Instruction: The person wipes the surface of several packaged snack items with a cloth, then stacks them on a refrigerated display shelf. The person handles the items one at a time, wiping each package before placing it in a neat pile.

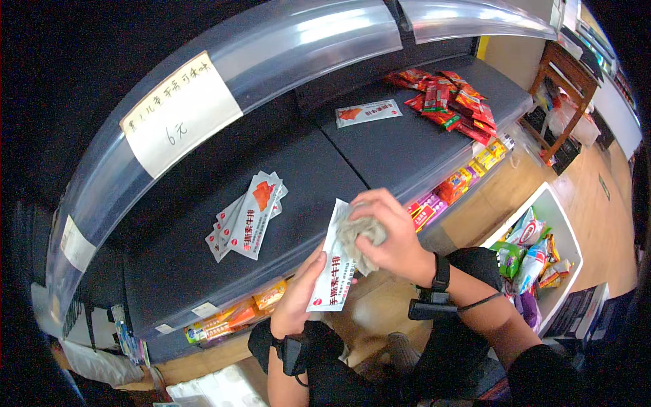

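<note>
In my left hand is a white printed snack packet, held upright by its side with the thumb on its front. My right hand grips a crumpled beige cloth, pressed against the packet's upper half and hiding part of it. Left of my hands, a fanned stack of similar white packets lies on the dark shelf. One more white packet rests alone farther back. A heap of small red packets covers the shelf's right end.
A clear plastic label strip with a handwritten price card curves across above. Boxed goods fill the shelf below. On the floor at right stands a white bin of bagged snacks. Beyond is a wooden stand.
</note>
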A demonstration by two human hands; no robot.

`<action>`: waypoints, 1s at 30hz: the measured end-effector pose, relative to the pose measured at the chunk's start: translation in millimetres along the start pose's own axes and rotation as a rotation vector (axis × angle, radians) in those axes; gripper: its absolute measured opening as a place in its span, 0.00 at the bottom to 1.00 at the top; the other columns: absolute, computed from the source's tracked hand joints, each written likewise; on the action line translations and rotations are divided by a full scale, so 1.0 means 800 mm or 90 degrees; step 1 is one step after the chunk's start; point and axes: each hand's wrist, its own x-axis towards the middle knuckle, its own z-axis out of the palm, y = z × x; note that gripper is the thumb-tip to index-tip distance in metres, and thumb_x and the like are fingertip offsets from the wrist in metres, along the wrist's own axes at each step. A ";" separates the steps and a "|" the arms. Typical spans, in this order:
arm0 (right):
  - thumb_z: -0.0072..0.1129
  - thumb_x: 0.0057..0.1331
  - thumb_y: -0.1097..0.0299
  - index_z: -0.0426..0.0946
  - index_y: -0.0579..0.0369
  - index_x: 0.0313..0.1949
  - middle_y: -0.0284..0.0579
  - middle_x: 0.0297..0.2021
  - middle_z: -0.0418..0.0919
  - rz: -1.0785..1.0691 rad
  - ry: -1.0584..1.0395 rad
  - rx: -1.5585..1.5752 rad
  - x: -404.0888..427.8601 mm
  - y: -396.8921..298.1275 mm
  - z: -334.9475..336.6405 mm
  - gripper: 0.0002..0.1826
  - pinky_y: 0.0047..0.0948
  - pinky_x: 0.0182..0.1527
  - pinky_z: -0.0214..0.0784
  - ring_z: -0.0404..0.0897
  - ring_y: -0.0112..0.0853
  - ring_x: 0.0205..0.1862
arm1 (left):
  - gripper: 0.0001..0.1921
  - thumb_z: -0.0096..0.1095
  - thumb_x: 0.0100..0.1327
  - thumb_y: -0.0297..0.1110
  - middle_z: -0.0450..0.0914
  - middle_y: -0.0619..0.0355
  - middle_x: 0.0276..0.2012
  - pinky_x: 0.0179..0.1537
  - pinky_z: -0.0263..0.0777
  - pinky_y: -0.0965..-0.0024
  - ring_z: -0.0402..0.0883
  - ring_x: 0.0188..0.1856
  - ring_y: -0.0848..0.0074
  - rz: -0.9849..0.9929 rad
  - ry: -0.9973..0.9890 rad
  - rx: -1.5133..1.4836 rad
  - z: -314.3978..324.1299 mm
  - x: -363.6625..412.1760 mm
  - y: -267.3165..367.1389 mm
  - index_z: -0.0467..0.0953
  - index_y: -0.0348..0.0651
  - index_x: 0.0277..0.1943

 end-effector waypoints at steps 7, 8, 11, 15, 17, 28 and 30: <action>0.66 0.52 0.73 0.77 0.55 0.45 0.47 0.49 0.77 -0.074 -0.140 0.061 -0.036 -0.027 0.035 0.18 0.43 0.57 0.72 0.77 0.46 0.55 | 0.28 0.41 0.80 0.48 0.78 0.45 0.61 0.59 0.77 0.57 0.84 0.55 0.56 0.168 0.185 0.003 -0.016 0.015 -0.025 0.61 0.40 0.73; 0.66 0.52 0.71 0.78 0.53 0.45 0.46 0.50 0.76 -0.122 -0.199 0.059 -0.042 -0.034 0.038 0.18 0.43 0.56 0.73 0.77 0.45 0.54 | 0.27 0.40 0.80 0.48 0.77 0.45 0.62 0.60 0.76 0.57 0.83 0.56 0.58 0.154 0.165 -0.016 -0.010 0.013 -0.019 0.60 0.40 0.74; 0.67 0.53 0.70 0.79 0.51 0.45 0.45 0.54 0.76 -0.202 -0.319 0.079 -0.065 -0.045 0.048 0.18 0.46 0.59 0.72 0.76 0.46 0.57 | 0.27 0.37 0.81 0.48 0.78 0.43 0.61 0.61 0.75 0.57 0.82 0.57 0.59 0.123 0.125 -0.061 0.004 0.006 0.001 0.59 0.42 0.74; 0.68 0.51 0.70 0.79 0.51 0.45 0.44 0.53 0.76 -0.231 -0.330 0.080 -0.059 -0.043 0.045 0.19 0.45 0.56 0.74 0.77 0.47 0.56 | 0.30 0.38 0.80 0.52 0.78 0.41 0.61 0.59 0.77 0.58 0.83 0.56 0.59 0.115 0.132 -0.032 0.003 0.000 0.001 0.63 0.39 0.72; 0.67 0.51 0.71 0.79 0.52 0.44 0.45 0.52 0.77 -0.182 -0.280 0.085 -0.041 -0.032 0.035 0.19 0.45 0.55 0.74 0.78 0.47 0.55 | 0.28 0.41 0.80 0.49 0.77 0.44 0.62 0.59 0.77 0.61 0.82 0.57 0.63 0.116 0.145 0.019 -0.008 -0.002 -0.006 0.63 0.39 0.72; 0.62 0.52 0.81 0.77 0.59 0.42 0.51 0.45 0.77 0.093 0.073 0.020 0.002 0.015 0.007 0.16 0.38 0.56 0.73 0.79 0.46 0.51 | 0.27 0.46 0.79 0.42 0.75 0.48 0.65 0.60 0.78 0.63 0.81 0.60 0.65 0.048 0.080 0.026 -0.002 -0.006 0.003 0.60 0.36 0.74; 0.63 0.52 0.79 0.77 0.58 0.43 0.51 0.47 0.77 0.066 0.019 0.023 -0.003 0.010 0.009 0.16 0.40 0.57 0.72 0.78 0.46 0.53 | 0.27 0.46 0.79 0.42 0.76 0.48 0.64 0.58 0.78 0.64 0.82 0.59 0.65 0.073 0.069 0.013 -0.002 -0.003 0.002 0.60 0.37 0.74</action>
